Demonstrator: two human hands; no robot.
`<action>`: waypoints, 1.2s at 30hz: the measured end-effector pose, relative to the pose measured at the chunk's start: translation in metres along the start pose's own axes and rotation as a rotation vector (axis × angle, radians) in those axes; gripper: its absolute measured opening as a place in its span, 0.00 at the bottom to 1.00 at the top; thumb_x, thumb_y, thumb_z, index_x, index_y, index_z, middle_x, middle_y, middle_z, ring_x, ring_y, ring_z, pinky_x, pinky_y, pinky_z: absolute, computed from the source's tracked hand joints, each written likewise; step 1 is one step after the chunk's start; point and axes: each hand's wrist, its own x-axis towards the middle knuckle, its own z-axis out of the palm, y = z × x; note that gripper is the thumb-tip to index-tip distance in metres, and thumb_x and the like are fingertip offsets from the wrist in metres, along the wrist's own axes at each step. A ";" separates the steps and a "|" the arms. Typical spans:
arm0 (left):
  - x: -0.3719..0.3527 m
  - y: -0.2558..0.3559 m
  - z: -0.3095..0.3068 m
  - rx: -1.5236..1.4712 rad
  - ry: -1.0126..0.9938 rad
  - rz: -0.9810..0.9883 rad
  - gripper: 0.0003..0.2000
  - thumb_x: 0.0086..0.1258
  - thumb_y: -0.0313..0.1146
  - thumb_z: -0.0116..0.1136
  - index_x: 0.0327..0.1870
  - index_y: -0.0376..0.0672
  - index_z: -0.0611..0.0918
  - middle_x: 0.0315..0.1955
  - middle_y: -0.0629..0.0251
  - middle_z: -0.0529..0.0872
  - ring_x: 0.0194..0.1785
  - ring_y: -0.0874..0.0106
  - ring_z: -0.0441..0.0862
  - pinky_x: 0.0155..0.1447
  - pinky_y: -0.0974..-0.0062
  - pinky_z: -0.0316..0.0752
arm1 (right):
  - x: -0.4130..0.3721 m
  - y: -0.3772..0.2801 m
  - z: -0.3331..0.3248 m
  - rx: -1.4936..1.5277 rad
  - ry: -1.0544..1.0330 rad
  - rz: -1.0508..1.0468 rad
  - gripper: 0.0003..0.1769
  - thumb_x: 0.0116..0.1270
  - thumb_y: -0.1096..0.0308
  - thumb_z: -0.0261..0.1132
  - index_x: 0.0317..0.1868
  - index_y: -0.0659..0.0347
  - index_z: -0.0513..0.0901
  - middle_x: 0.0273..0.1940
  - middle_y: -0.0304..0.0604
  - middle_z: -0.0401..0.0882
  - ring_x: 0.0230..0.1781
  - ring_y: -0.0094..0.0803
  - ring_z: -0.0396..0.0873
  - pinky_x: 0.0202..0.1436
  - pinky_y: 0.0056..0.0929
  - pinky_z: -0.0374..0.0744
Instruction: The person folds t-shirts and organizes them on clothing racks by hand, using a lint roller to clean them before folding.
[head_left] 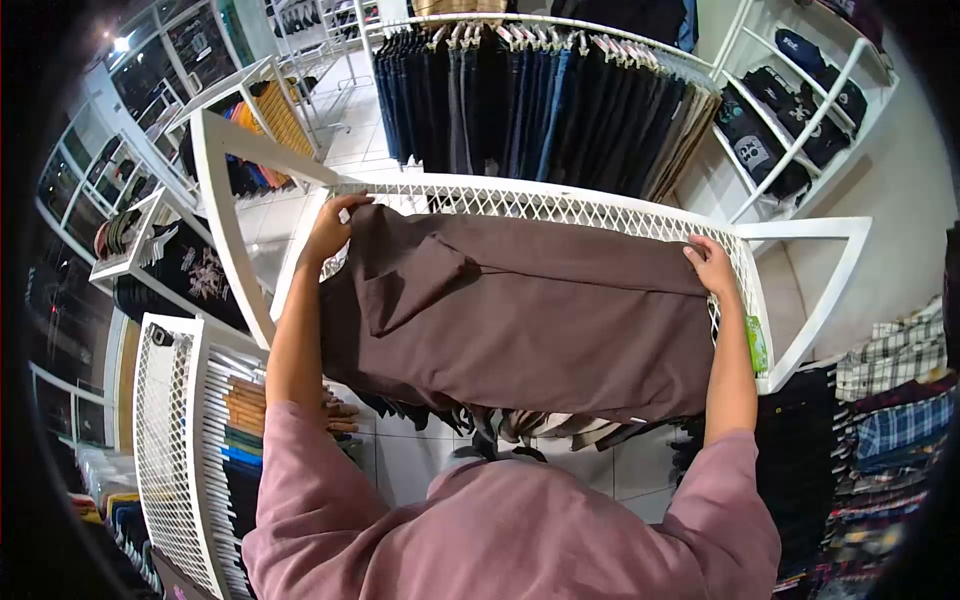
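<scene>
A dark brown garment (560,320) lies spread across a white mesh rack top (600,212), its near edge hanging over the front. Near its left end, a narrow part resembling a sleeve is folded back over the body of the cloth. My left hand (338,225) pinches the far left corner of the fabric. At the far right corner, my right hand (711,266) grips the edge, thumb and fingers bent around the cloth. Both arms reach forward on either side of the garment.
White frame bars rise at both ends of the rack, and a green tag (756,343) sits at its right side. Hanging jeans (520,100) line a rail beyond. Left stands another mesh-topped rack (165,440); plaid shirts (905,430) are at right.
</scene>
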 end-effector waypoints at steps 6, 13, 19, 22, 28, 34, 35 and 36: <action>0.013 -0.035 -0.003 -0.291 0.077 -0.086 0.13 0.67 0.23 0.57 0.50 0.34 0.87 0.45 0.61 0.91 0.51 0.69 0.86 0.61 0.72 0.77 | -0.004 -0.011 -0.015 0.161 -0.019 0.158 0.16 0.71 0.61 0.72 0.50 0.65 0.86 0.45 0.47 0.88 0.46 0.33 0.84 0.53 0.33 0.79; 0.028 -0.046 -0.041 -0.656 0.161 -0.538 0.15 0.76 0.37 0.54 0.48 0.33 0.85 0.42 0.62 0.87 0.41 0.73 0.83 0.46 0.71 0.79 | 0.003 -0.016 -0.020 0.904 0.006 0.428 0.18 0.74 0.60 0.69 0.52 0.69 0.86 0.49 0.47 0.89 0.48 0.31 0.85 0.53 0.30 0.79; 0.035 -0.048 -0.006 -0.188 -0.068 -0.102 0.18 0.68 0.24 0.54 0.56 0.33 0.87 0.46 0.59 0.90 0.49 0.72 0.84 0.58 0.76 0.77 | 0.010 -0.026 0.006 0.141 0.228 0.442 0.15 0.68 0.59 0.73 0.44 0.64 0.91 0.42 0.49 0.90 0.44 0.35 0.87 0.51 0.32 0.81; 0.035 -0.044 -0.012 -0.194 -0.059 -0.133 0.20 0.69 0.20 0.49 0.58 0.36 0.86 0.47 0.60 0.90 0.49 0.73 0.84 0.58 0.76 0.78 | 0.013 -0.013 0.012 0.164 0.240 0.403 0.12 0.70 0.63 0.71 0.48 0.62 0.89 0.47 0.51 0.90 0.49 0.37 0.87 0.55 0.33 0.80; 0.054 -0.037 -0.029 -0.430 0.038 -0.225 0.19 0.70 0.16 0.42 0.50 0.35 0.88 0.45 0.61 0.90 0.48 0.74 0.84 0.58 0.76 0.77 | 0.035 -0.036 0.006 0.157 0.419 0.272 0.11 0.74 0.66 0.66 0.53 0.58 0.86 0.51 0.55 0.88 0.56 0.45 0.85 0.60 0.37 0.79; 0.055 -0.020 0.003 0.228 0.123 0.032 0.15 0.66 0.23 0.50 0.47 0.41 0.88 0.59 0.45 0.84 0.65 0.49 0.79 0.72 0.62 0.71 | 0.037 -0.081 0.024 -0.433 0.473 0.150 0.21 0.69 0.59 0.69 0.60 0.51 0.82 0.53 0.56 0.80 0.57 0.56 0.78 0.61 0.52 0.76; 0.043 0.011 0.006 0.201 0.112 0.041 0.13 0.68 0.26 0.52 0.47 0.40 0.88 0.55 0.43 0.86 0.61 0.50 0.82 0.66 0.60 0.75 | 0.032 -0.105 0.034 -0.346 0.485 0.079 0.20 0.69 0.59 0.69 0.59 0.52 0.82 0.53 0.55 0.80 0.57 0.55 0.79 0.61 0.51 0.76; 0.029 0.048 0.006 0.246 0.087 -0.004 0.12 0.70 0.28 0.54 0.48 0.39 0.87 0.52 0.43 0.87 0.58 0.49 0.83 0.63 0.58 0.76 | 0.025 -0.130 0.045 -0.278 0.408 -0.017 0.18 0.69 0.59 0.69 0.57 0.53 0.83 0.52 0.55 0.81 0.55 0.54 0.80 0.59 0.50 0.77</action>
